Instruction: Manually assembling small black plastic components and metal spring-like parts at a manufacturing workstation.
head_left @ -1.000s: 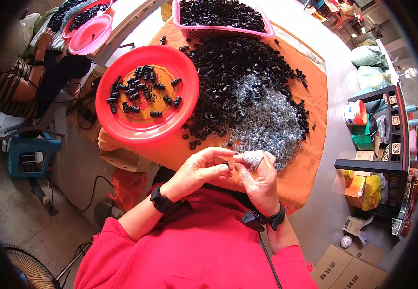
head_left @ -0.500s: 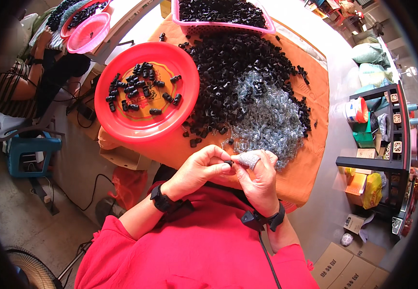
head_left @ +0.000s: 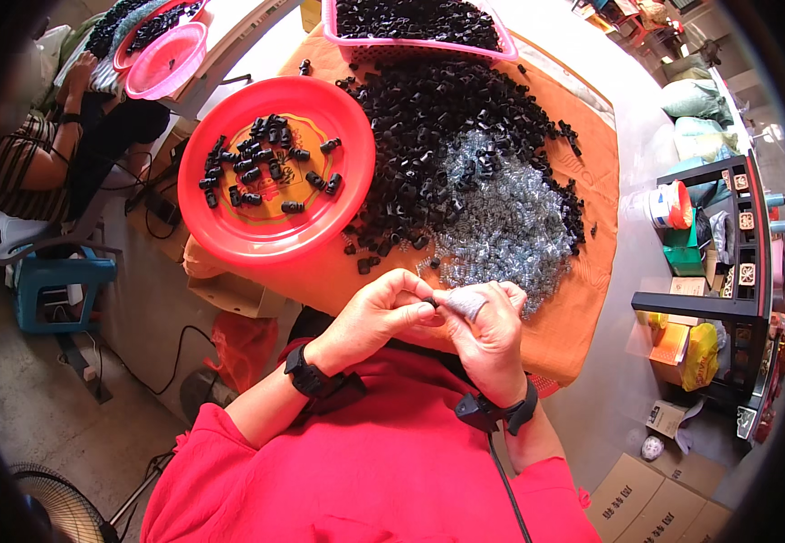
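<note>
In front of my chest my two hands meet at their fingertips. My left hand (head_left: 376, 317) is closed, pinching a small black plastic part (head_left: 429, 302) between thumb and finger. My right hand (head_left: 490, 337) is closed too, its thumb and wrapped forefinger pressed together against that part; what they hold is hidden. A grey wrap (head_left: 466, 302) covers the forefinger. Just beyond lies a heap of small clear-grey metal springs (head_left: 505, 240), beside a bigger pile of black plastic parts (head_left: 447, 109). To the left, a red round tray (head_left: 202, 217) carries several black pieces assembled from such parts.
A pink basket (head_left: 512, 52) full of black parts stands at the far edge of the orange cloth (head_left: 591, 290). At far left sits another person (head_left: 44, 167) near a pink basin (head_left: 171, 77). A blue stool (head_left: 62, 290), a fan (head_left: 62, 502) and a black rack (head_left: 695, 308) surround the table.
Both hands stay together in nearly the same spot. My fingers have shifted slightly around the small black part; the tray and piles look the same.
</note>
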Motion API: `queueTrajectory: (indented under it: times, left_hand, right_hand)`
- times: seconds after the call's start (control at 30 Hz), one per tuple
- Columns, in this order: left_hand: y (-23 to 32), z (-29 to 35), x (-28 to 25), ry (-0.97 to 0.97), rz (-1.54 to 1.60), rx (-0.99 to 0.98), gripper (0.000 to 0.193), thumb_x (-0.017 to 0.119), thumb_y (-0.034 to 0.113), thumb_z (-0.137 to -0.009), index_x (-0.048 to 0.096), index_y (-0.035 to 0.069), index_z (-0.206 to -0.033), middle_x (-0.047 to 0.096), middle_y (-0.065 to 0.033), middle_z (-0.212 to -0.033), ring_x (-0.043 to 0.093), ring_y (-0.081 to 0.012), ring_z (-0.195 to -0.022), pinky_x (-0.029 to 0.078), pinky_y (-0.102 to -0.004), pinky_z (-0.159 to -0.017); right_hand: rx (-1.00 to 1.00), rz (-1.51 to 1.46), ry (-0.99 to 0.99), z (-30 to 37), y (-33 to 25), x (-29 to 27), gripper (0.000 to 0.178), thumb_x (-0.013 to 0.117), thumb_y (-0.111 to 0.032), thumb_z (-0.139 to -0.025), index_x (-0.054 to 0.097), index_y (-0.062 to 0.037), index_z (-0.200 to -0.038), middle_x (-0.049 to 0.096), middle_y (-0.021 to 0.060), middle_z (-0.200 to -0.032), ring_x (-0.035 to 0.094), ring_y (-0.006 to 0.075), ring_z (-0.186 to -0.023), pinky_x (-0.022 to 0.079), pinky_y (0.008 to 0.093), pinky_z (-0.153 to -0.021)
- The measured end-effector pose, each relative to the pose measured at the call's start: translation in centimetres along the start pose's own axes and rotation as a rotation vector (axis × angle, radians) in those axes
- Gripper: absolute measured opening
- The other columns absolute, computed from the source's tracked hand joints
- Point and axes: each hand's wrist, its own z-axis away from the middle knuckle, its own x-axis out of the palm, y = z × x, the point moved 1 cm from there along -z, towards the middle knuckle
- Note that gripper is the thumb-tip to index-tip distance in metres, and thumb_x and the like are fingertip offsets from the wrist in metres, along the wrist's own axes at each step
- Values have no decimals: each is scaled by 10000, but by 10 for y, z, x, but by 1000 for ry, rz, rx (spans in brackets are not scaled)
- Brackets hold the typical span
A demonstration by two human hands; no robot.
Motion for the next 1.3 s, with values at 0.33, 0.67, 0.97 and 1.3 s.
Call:
queueTrajectory:
  times: [0.33,0.67,0.97,1.3]
  left_hand:
    - [3,2,-2,-92,62,-63,135,583,81,-1056,539,39,-1177,700,-133,-1220,698,-214,-1107,597,-386,-960]
    - [-9,5,-9,-154,-119,-1,155,625,80,-1035,558,34,-1167,658,-80,-1250,659,-144,-1118,552,-317,-999]
    - [3,7,1,-18,-58,-87,266,644,81,-1024,617,4,-1277,702,-57,-1138,684,-134,-1054,578,-310,-943]
    - [-5,8,7,42,1,8,218,643,63,-1021,613,-29,-1217,693,-94,-1165,689,-169,-1082,586,-334,-971]
  right_hand:
    - [-42,284,73,-12,30,17,322,734,-60,-836,739,-105,-1155,644,3,-968,608,184,-925,348,422,-956]
    - [-203,558,-26,-13,38,34,306,701,-185,-820,728,-81,-1106,635,8,-1042,576,195,-987,341,452,-946]
    - [42,25,115,-2,12,6,236,765,-39,-856,736,-122,-1075,706,-4,-960,643,179,-879,354,372,-916]
    - [12,44,113,10,6,10,205,787,-81,-846,745,-132,-1041,657,-17,-922,608,181,-853,344,376,-897]
